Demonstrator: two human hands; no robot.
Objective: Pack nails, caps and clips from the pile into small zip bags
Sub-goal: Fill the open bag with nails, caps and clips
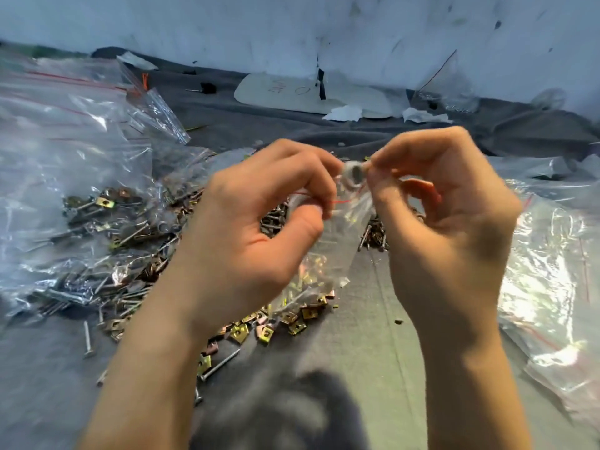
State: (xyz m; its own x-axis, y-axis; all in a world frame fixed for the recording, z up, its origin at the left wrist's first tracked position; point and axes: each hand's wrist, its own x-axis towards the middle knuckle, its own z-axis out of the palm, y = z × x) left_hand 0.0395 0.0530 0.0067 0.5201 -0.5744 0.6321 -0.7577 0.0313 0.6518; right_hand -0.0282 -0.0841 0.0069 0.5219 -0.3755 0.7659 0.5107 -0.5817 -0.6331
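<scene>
Over grey cloth, left hand pinches a small clear plastic zip bag, right hand pinches a round grey cap that could miss its narrow mouth.

Open grey cloth is basically the lower-middle strip, plus most of the lower left corner. The clip-and-nail pile sprawls across the centre, stuffed zip bags wall off the left, and flatter bags crowd the right edge. The far middle is passable up to the white board.
</scene>
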